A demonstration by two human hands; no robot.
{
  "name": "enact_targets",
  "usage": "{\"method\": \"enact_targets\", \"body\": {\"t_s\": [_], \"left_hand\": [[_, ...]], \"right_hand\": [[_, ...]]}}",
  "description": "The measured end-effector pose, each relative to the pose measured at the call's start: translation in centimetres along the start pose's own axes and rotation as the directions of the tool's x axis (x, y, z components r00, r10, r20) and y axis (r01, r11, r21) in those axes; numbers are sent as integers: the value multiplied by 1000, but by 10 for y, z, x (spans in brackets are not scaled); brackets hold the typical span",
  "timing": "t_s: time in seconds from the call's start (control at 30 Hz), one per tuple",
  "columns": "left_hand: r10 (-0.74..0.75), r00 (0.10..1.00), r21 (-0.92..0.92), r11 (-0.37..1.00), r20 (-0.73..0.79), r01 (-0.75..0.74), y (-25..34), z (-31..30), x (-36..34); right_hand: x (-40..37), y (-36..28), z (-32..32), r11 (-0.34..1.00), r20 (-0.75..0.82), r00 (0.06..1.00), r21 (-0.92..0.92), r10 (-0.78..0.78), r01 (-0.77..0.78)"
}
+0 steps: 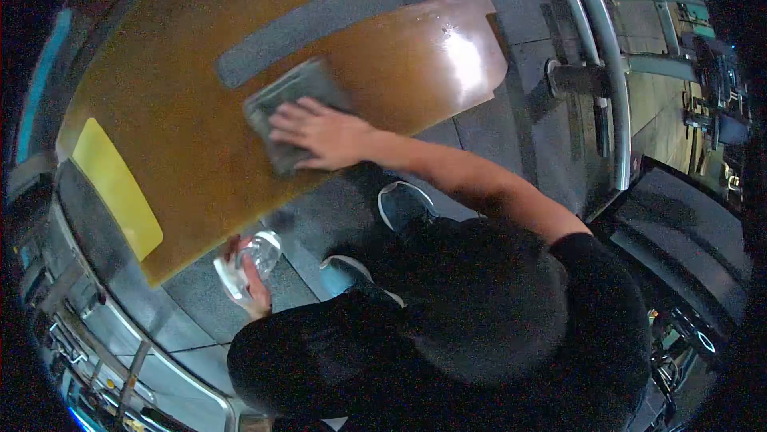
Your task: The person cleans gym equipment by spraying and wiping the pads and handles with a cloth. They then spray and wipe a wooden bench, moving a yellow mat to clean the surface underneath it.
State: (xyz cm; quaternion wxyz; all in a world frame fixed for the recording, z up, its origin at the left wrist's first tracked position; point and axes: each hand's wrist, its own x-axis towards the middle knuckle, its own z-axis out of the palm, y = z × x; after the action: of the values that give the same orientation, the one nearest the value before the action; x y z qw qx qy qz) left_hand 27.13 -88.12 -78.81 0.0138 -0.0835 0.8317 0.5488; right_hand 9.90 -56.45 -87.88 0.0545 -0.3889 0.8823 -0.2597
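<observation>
My right hand (323, 135) lies flat with its fingers spread on a dark grey folded cloth (311, 80). The cloth is pressed against a brown wooden board (192, 152) and is a little blurred. Lower down, beside the board's near edge, my left hand (254, 292) is closed around a clear spray bottle (262, 254) with a white top. Part of the bottle is covered by the fingers. A long grey textured strip (319, 20) runs across the board above the cloth, and a yellow panel (118, 188) sits at its left end.
Dark floor tiles (200, 296) surround the board. Metal rails (613, 80) of gym-like equipment stand at the right, with a dark padded piece (679, 224) below. Another curved metal frame (88, 264) is at the left. My shoes (403, 204) are close to the board.
</observation>
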Motion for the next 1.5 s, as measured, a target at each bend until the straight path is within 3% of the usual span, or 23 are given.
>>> {"method": "enact_targets", "body": {"t_s": [0.07, 0.13, 0.2, 0.27, 0.33, 0.4, 0.43, 0.47, 0.57, 0.63, 0.7, 0.8, 0.93, 1.0, 1.03, 1.1, 1.13, 1.2, 1.3, 1.4, 1.43, 1.47, 1.5], "left_hand": [[-65, 993, 60, 996, -99, 71, -6, -6, -12], [30, 997, 325, 946, -73, -4, -1, -1, -14], [6, 999, 320, 947, -50, 10, -9, 2, -16], [110, 989, 18, 994, -96, -109, -10, 7, -13], [108, 992, 16, 994, -64, -107, -16, -1, -12], [198, 978, 372, 905, 65, -208, -45, -21, -19], [359, 907, 380, 825, 220, -418, -107, -51, -40], [357, 908, 383, 825, 218, -416, -88, -40, -36], [85, 995, 240, 966, 56, -96, -25, 0, -23], [73, 996, 250, 965, 44, -82, -19, 4, -23], [69, 997, 262, 962, 22, -72, -20, 6, -20], [58, 998, 260, 964, 25, -63, -22, 5, -21], [151, 986, 388, 906, 72, -167, -28, 4, -19], [209, 972, 382, 894, 108, -235, -33, 4, -18], [193, 979, 333, 921, 61, -202, -30, 7, -20], [133, 991, 267, 955, -4, -127, -44, 4, -23], [143, 989, 265, 953, 26, -145, -39, 5, -19], [176, 984, 254, 951, 25, -176, -19, 13, -17], [144, 985, 339, 925, 97, -169, -8, 11, -13], [122, 988, 319, 936, 99, -148, -5, 15, -16], [-27, 996, -182, 983, -81, 12, 0, 27, -17], [-242, 956, -653, 753, -165, 78, 3, 32, -19], [-237, 956, -655, 752, -171, 69, -10, 22, -20]], "right_hand": [[31, -9, 15, 993, -9, 993, 37, -115, 115], [45, -6, 13, 987, 20, 988, -40, -156, 156], [28, 17, -19, 998, -56, 997, -41, 43, -46], [-10, 60, -66, 939, -135, 931, 106, 339, -326], [-75, 114, -88, 875, -302, 845, -61, 442, -479], [-130, 166, -112, 802, -393, 751, -56, 531, -595], [-156, 204, -112, 714, -463, 682, -138, 566, -686], [-175, 223, -130, 669, -508, 622, -115, 596, -734], [-198, 286, -140, 574, -546, 582, -209, 603, -791], [-201, 294, -147, 564, -556, 559, -186, 615, -805], [-193, 297, -133, 480, -597, 437, -97, 673, -872], [-167, 247, -107, 492, -553, 548, -265, 627, -830], [-99, 108, -77, 682, -329, 688, -156, 647, -715], [-64, 40, -54, 804, -189, 805, -99, 563, -586], [-53, 19, -20, 888, -228, 872, -54, 434, -456], [-31, -20, 1, 986, -61, 986, 80, 154, -149], [-22, -33, 17, 998, -40, 997, 4, 70, -70], [-17, -23, 38, 981, -91, 994, 188, 60, -42], [-54, 24, -13, 960, -87, 958, -49, 272, -277], [-153, 89, -74, 750, -333, 730, -95, 596, -655], [-191, 115, -94, 625, -325, 638, -157, 699, -765], [-232, 138, -99, 541, -410, 559, -172, 720, -823], [-263, 161, -104, 550, -470, 524, -94, 711, -830]]}}
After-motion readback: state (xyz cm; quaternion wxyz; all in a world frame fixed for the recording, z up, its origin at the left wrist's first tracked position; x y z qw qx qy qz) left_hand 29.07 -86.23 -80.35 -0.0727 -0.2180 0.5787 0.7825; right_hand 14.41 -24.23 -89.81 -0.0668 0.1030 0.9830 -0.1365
